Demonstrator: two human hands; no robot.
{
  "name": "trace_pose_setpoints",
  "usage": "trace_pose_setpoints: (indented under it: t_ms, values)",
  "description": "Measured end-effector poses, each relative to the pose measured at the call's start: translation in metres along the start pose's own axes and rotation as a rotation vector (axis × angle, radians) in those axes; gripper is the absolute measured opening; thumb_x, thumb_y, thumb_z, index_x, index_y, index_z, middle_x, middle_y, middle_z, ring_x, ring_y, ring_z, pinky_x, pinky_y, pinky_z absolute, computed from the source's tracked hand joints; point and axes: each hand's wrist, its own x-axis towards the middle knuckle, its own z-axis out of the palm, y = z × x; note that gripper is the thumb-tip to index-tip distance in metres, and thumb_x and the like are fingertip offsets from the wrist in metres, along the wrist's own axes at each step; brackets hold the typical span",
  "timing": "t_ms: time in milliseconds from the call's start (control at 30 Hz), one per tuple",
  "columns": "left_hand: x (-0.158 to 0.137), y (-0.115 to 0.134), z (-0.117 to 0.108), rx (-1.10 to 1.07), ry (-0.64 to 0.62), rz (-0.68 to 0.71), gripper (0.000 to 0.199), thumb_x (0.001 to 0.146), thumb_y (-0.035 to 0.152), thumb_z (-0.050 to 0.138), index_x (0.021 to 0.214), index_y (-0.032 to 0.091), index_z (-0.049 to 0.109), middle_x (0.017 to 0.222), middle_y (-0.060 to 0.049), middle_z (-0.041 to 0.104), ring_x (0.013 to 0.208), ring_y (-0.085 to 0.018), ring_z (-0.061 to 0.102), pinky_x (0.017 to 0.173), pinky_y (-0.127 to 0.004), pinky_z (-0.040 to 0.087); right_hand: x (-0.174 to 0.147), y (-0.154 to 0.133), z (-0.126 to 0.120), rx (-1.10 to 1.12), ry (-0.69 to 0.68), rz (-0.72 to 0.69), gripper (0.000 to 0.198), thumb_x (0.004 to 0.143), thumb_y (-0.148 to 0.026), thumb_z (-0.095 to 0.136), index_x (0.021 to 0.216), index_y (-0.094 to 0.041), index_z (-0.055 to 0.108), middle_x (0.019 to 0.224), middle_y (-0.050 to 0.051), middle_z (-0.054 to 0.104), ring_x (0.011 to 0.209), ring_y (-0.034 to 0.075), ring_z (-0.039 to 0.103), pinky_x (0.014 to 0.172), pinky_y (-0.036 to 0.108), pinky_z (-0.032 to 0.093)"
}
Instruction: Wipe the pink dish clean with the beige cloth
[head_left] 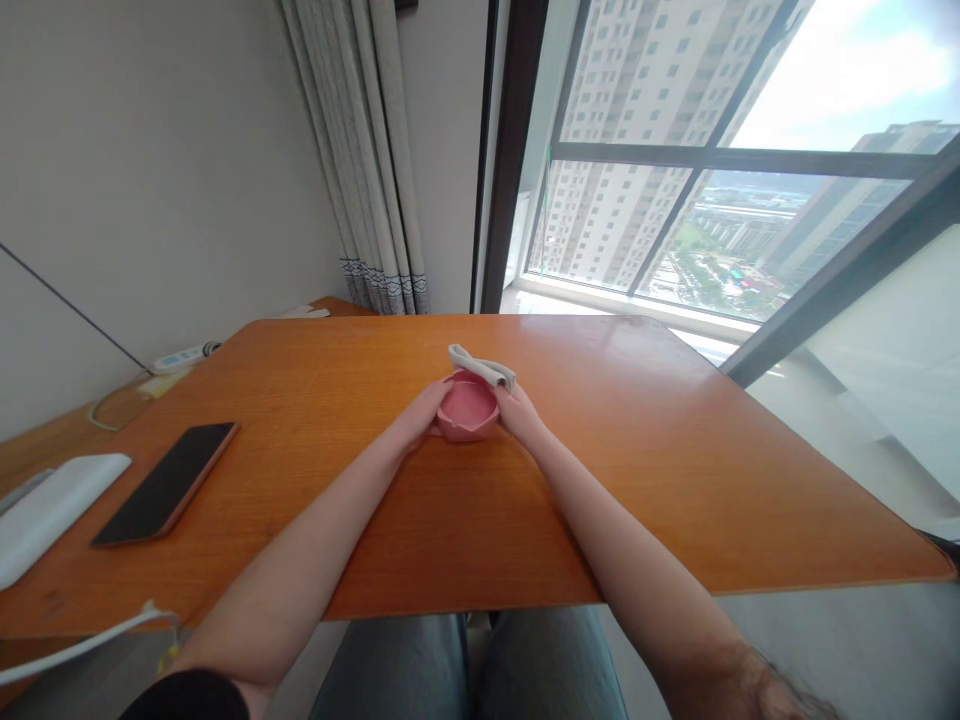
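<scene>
A small pink bowl (468, 405) with an angular rim sits at the middle of the wooden table, its hollow facing me. Gripping its left side is my left hand (429, 408), with the fingers partly hidden beneath and behind it. My right hand (517, 408) is closed at the bowl's right side, against a folded light grey cloth (480, 366). This cloth stretches along the bowl's far rim, one end sticking out to the upper left. The right fingertips are hidden behind the cloth and bowl.
A dark-screened phone (169, 482) lies on the table (637, 480) at the left, beside a white object (56, 505). A white cable (90, 645) hangs near the front left edge. A power strip (180, 358) is by the wall. Windows (697, 160) stand beyond.
</scene>
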Motion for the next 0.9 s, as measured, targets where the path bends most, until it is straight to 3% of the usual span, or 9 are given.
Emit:
trace_pose_setpoints:
  t_ms: [100,200,300,367,533,667,767,900]
  values:
    - [0.001,-0.003,0.002,0.051,0.116,-0.043,0.044,0.078,0.055,0.058,0.108,0.024,0.066,0.104,-0.007,0.069,0.087,-0.023,0.063,0.061,-0.028,0.051,-0.006,0.0,0.01,-0.044,0.045,-0.028,0.04,0.083,-0.048,0.055,0.114,-0.024,0.063,0.115,0.005,0.066,0.118,0.025,0.055,0.101,0.043,0.044]
    - [-0.001,-0.005,0.014,-0.112,0.238,0.035,0.043,0.083,0.053,0.052,0.115,0.026,0.06,0.114,-0.005,0.065,0.095,-0.022,0.062,0.066,-0.03,0.054,-0.016,0.002,0.023,-0.163,0.2,-0.1,0.047,0.086,-0.045,0.05,0.127,-0.024,0.054,0.134,0.007,0.054,0.131,0.025,0.042,0.11,0.046,0.034]
    - [-0.005,-0.007,0.026,-0.246,0.2,0.099,0.039,0.083,0.045,0.054,0.118,0.027,0.056,0.117,-0.005,0.063,0.099,-0.021,0.062,0.073,-0.033,0.056,-0.025,0.006,0.031,-0.243,0.278,-0.159,0.052,0.087,-0.04,0.049,0.137,-0.026,0.042,0.148,0.006,0.036,0.139,0.022,0.03,0.116,0.045,0.023]
    - [-0.009,-0.006,0.03,-0.254,0.143,0.084,0.04,0.08,0.04,0.059,0.118,0.024,0.056,0.117,-0.007,0.064,0.1,-0.022,0.062,0.076,-0.034,0.056,-0.026,0.007,0.03,-0.248,0.303,-0.156,0.052,0.088,-0.038,0.045,0.138,-0.027,0.039,0.149,0.007,0.033,0.139,0.021,0.028,0.116,0.045,0.021]
    - [-0.012,0.001,0.02,-0.1,-0.009,-0.037,0.049,0.07,0.033,0.073,0.116,0.022,0.06,0.113,-0.008,0.067,0.096,-0.022,0.064,0.076,-0.032,0.056,-0.018,-0.001,0.017,-0.281,0.288,-0.158,0.047,0.086,-0.034,0.048,0.132,-0.026,0.048,0.142,0.006,0.042,0.135,0.022,0.033,0.115,0.045,0.023]
    - [-0.006,0.005,0.004,-0.062,-0.137,-0.175,0.048,0.077,0.051,0.063,0.116,0.024,0.063,0.117,-0.009,0.066,0.1,-0.026,0.064,0.073,-0.035,0.056,-0.009,-0.006,0.007,-0.26,0.111,-0.133,0.035,0.084,-0.03,0.05,0.116,-0.024,0.062,0.125,0.005,0.06,0.121,0.023,0.05,0.11,0.043,0.032]
    - [0.001,0.004,-0.004,-0.002,-0.085,-0.093,0.039,0.079,0.047,0.062,0.108,0.022,0.068,0.11,-0.009,0.069,0.1,-0.026,0.063,0.078,-0.034,0.054,-0.005,-0.003,0.004,-0.155,0.022,-0.073,0.032,0.08,-0.034,0.057,0.109,-0.024,0.065,0.118,0.003,0.065,0.118,0.024,0.053,0.108,0.042,0.036]
    - [0.004,0.005,-0.003,-0.063,0.06,0.032,0.029,0.079,0.037,0.062,0.1,0.018,0.069,0.107,-0.007,0.07,0.106,-0.024,0.06,0.087,-0.031,0.05,-0.003,0.002,0.008,0.215,0.176,0.231,0.035,0.083,-0.049,0.054,0.1,-0.022,0.066,0.107,0.006,0.07,0.111,0.025,0.061,0.098,0.043,0.048]
